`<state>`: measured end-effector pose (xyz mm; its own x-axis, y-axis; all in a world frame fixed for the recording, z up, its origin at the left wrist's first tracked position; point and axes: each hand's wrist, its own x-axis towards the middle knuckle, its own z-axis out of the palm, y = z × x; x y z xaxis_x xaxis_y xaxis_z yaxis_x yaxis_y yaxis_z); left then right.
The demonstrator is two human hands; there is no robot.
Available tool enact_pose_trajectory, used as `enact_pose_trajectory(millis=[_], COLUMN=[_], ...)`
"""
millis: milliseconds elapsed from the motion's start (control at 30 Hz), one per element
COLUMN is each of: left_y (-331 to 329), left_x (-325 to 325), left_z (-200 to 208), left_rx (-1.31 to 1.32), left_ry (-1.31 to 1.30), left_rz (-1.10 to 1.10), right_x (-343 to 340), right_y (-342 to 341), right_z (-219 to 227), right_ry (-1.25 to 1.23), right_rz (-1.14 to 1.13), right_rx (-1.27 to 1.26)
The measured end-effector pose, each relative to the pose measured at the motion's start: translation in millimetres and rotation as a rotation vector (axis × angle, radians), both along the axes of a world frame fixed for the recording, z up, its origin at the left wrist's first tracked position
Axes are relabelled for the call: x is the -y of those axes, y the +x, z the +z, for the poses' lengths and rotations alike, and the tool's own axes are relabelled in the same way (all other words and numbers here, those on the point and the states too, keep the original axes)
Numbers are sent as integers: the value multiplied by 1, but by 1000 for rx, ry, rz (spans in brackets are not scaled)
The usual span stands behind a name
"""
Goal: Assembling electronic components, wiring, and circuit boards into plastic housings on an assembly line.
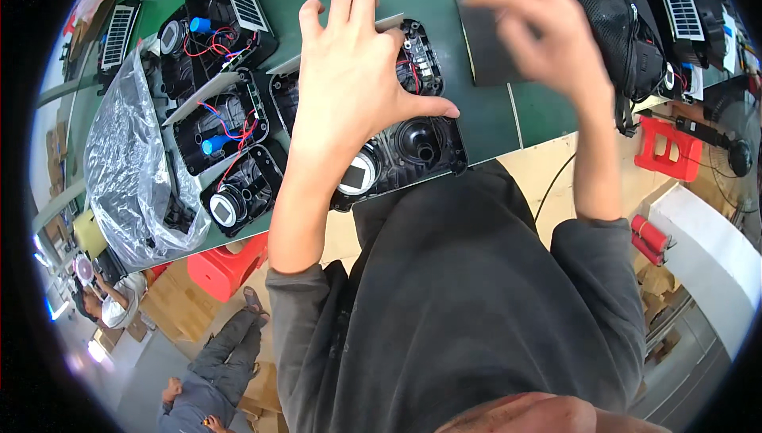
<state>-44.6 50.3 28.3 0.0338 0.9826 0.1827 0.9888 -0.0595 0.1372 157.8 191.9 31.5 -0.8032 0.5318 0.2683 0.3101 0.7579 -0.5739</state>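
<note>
The left hand [349,88] is hovering, fingers wide, over a black speaker case [452,151] that is lying at the green table's [486,119] near edge, while the blurred right hand [544,24] is hanging near a dark pad [488,48], its grip impossible to tell.

Left to right on the bench [482,138]: a bag [119,171], grouped casings [192,146], one casing [397,165] under the left hand [349,84] at the near edge, a notebook [490,48] set back from that edge, then a backpack [615,24].
</note>
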Motion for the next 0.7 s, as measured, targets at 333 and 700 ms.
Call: enact_pose_trajectory(millis=[333, 700], left_y=[-9, 29], left_x=[11, 45], left_z=[6, -19], left_rx=[54, 223], left_ry=[30, 231], left_rz=[-83, 230], right_x=[-101, -98], right_y=[71, 74], right_z=[-49, -53], right_ry=[35, 84], right_rz=[-58, -15], right_rx=[246, 228])
